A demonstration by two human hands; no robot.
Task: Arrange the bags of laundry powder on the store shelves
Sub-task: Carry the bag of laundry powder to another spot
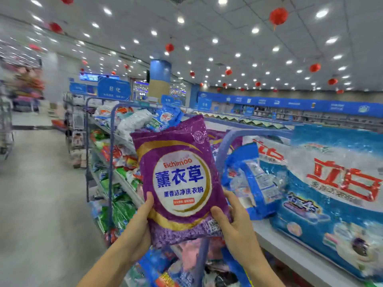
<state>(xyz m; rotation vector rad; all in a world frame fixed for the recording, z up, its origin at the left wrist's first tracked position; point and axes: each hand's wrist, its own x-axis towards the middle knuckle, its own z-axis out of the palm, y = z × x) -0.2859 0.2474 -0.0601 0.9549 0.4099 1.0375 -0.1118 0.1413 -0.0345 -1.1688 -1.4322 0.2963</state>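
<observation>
White shelf (294,248) at right is carrying a large blue plastic laundry powder bag (339,183). I'm holding a purple plastic laundry powder bag (180,179) upright ahead of it: left hand (137,221) and right hand (233,219) gripping its bottom corners, thumbs in front.
</observation>
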